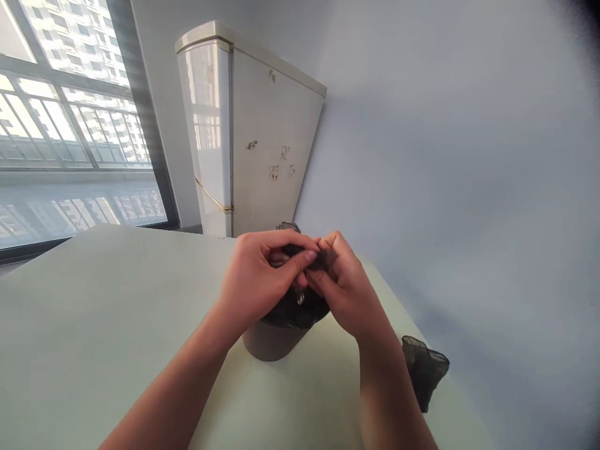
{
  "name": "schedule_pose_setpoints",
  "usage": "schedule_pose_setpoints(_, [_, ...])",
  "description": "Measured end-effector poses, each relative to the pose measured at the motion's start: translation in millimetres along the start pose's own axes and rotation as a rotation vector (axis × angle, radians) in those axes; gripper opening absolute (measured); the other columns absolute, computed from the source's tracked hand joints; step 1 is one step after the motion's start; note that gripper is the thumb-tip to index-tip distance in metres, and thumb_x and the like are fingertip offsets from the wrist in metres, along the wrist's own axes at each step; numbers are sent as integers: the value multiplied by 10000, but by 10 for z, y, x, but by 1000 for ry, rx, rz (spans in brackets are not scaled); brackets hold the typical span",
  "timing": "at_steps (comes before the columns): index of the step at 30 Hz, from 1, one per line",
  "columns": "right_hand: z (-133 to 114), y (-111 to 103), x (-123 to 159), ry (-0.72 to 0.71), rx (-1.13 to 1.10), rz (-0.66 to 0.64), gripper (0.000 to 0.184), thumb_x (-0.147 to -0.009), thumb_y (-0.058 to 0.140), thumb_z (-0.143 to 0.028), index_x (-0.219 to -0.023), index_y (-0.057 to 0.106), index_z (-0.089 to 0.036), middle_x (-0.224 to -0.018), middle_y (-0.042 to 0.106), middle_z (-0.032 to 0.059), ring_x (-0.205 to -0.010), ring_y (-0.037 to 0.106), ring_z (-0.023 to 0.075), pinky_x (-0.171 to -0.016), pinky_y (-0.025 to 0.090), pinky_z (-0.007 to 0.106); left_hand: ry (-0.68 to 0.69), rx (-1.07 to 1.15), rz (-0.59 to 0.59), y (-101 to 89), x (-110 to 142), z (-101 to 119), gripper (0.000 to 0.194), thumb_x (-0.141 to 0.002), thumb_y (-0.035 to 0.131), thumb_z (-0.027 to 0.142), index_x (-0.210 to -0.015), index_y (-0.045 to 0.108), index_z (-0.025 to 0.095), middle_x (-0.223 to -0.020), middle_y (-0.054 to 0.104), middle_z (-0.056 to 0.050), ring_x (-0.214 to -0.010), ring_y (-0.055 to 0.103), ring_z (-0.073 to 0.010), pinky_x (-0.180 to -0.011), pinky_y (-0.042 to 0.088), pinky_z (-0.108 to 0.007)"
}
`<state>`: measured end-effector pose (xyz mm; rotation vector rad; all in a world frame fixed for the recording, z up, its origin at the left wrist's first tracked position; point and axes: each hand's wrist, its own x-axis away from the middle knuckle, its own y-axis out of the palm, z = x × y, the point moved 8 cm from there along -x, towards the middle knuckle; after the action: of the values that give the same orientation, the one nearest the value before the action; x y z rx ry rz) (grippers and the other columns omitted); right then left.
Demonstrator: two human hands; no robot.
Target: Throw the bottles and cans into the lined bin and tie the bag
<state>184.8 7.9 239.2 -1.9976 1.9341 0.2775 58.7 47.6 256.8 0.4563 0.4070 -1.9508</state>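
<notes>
A grey-brown bin [269, 342] stands on the pale table, with a thin black plastic bag [293, 312] lining it and folded over its rim. My left hand [265, 265] and my right hand [340, 272] meet above the bin, both closed on gathered black plastic of the bag. Fingers of the two hands touch or overlap, so the pinched part is mostly hidden. Behind my left hand a bit of the bag sticks up. The bin's far side and inside are covered by my hands.
Beside my right forearm, a crumpled dark see-through bag [424, 369] lies near the table's right edge. The pale green table [117, 312] reaches toward a white refrigerator [272, 119]. A bluish wall [445, 156] runs along the right, and a window [70, 112] is at left.
</notes>
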Motion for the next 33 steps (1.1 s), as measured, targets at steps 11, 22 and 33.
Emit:
schedule_pose_setpoints(11, [-81, -152, 100, -9, 176, 103, 322, -963, 659, -224, -976, 342, -280, -811, 569, -58, -728, 596, 135, -644, 460, 245, 292, -482, 12, 38, 27, 175, 212, -964, 606, 182, -871, 786, 244, -781, 715, -2, -684, 622, -150, -651, 454, -286])
schedule_pose_setpoints(22, [-396, -78, 171, -350, 643, 52, 216, -918, 570, -70, -877, 691, -245, -902, 691, 12, -806, 634, 186, -768, 499, 356, 223, -641, 118, -66, -3, 219, 311, -1016, 495, 222, -713, 569, 210, -694, 558, -13, -637, 478, -167, -639, 355, -320])
schedule_pose_setpoints(33, [-422, 147, 192, -526, 1103, 118, 236, -1020, 572, -187, -1225, 685, -210, -1207, 689, 103, -1057, 647, 254, -965, 427, 451, -84, -372, -94, -85, -53, -110, 390, -965, 528, 340, -607, 534, 187, -583, 456, 13, -572, 382, -127, -508, 289, -276])
